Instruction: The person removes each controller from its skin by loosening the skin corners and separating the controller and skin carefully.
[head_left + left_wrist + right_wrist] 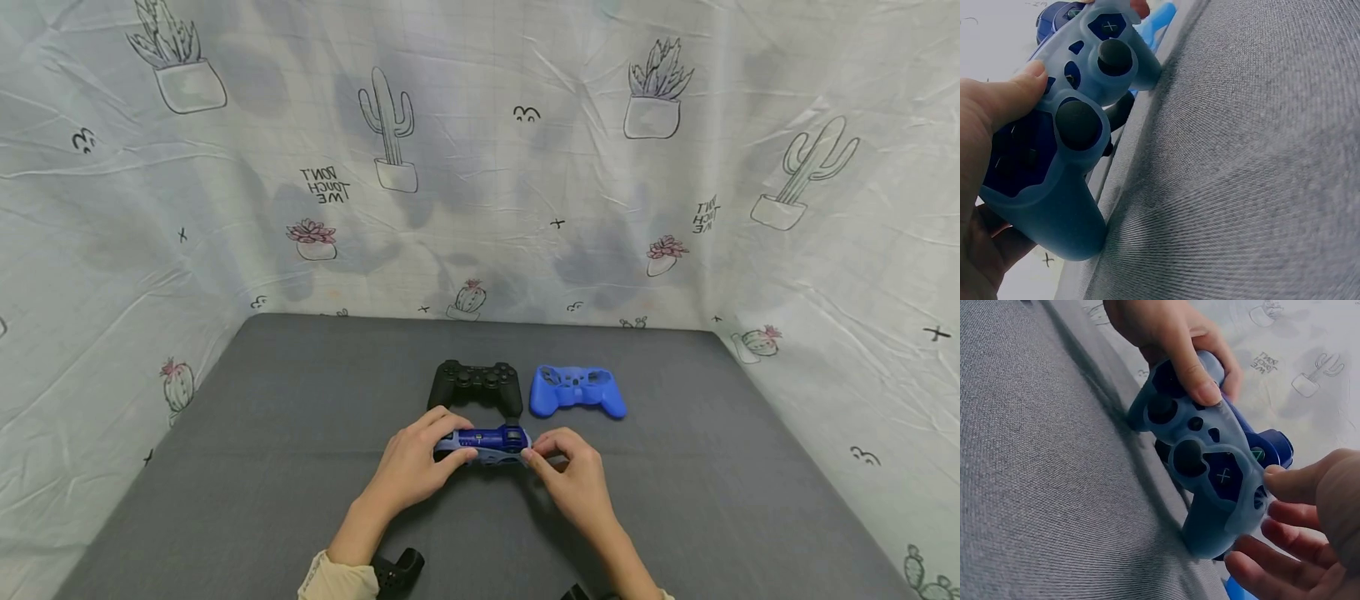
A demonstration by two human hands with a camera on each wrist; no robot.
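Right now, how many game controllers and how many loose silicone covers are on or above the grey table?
Game controllers: 2, a blue controller wearing a pale cover, held by the left hand and right hand, and a black controller.
Loose silicone covers: 1, the blue cover.
Total: 3

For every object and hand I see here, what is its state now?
Dark blue game controller in pale blue silicone cover: lifted, held by both hands.
Left hand: grips its left side.
Right hand: pinches its right edge.
Black game controller: bare, lying on table.
Bright blue silicone cover: empty, lying on table.
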